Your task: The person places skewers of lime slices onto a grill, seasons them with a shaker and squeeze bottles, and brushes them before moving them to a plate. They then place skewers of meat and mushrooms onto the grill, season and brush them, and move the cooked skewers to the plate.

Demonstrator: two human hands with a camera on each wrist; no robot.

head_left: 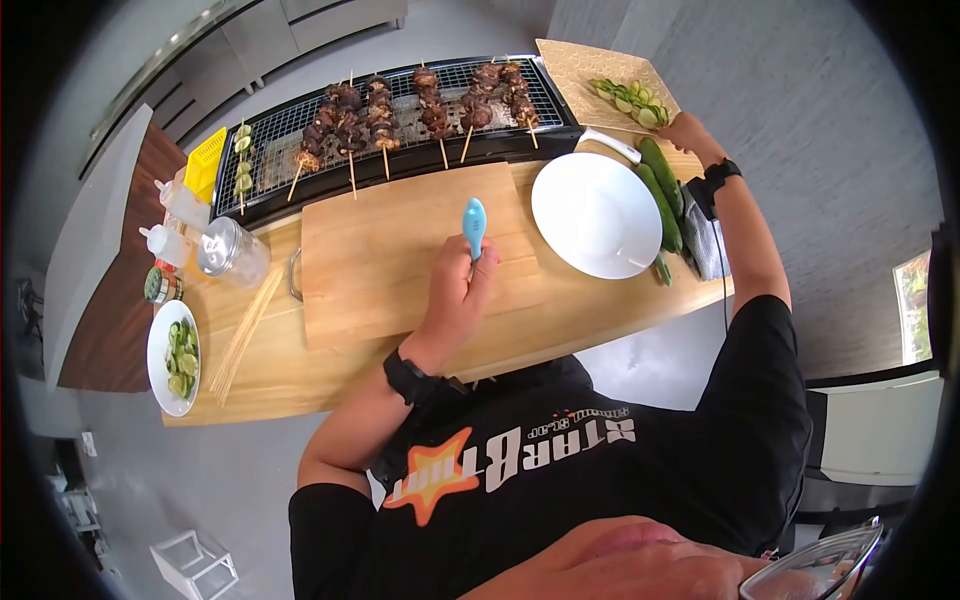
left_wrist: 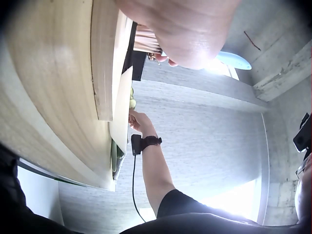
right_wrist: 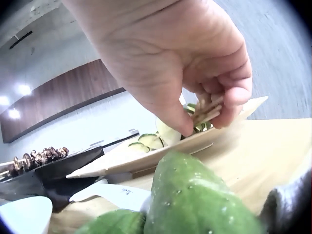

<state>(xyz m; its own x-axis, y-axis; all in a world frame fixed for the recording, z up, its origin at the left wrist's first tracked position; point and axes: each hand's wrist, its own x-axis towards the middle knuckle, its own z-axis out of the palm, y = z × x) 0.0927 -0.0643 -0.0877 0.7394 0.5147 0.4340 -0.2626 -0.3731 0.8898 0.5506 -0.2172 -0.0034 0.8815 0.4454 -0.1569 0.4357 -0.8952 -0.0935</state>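
My left hand (head_left: pixel 458 292) is over the wooden cutting board (head_left: pixel 380 235), gripping a light blue tool (head_left: pixel 475 222) whose rounded, handle-like end points up; the rest of it is hidden in the fist. At the far right my right hand (head_left: pixel 695 138) reaches to the corner of a beige patterned plate (head_left: pixel 572 68). The right wrist view shows its thumb and fingers pinching the ends of several wooden skewers (right_wrist: pixel 207 116). Cucumber slices (head_left: pixel 628 100) on these skewers lie on the plate.
A black grill (head_left: pixel 270 190) with meat skewers (head_left: pixel 432 105) stands behind the board. Right are a white bowl (head_left: pixel 598 215), a white-handled utensil (head_left: pixel 612 145) and whole cucumbers (head_left: pixel 658 195). Left are bare skewers (head_left: pixel 245 330), a glass jar (head_left: pixel 235 255), squeeze bottles (head_left: pixel 168 245) and a bowl of slices (head_left: pixel 160 360).
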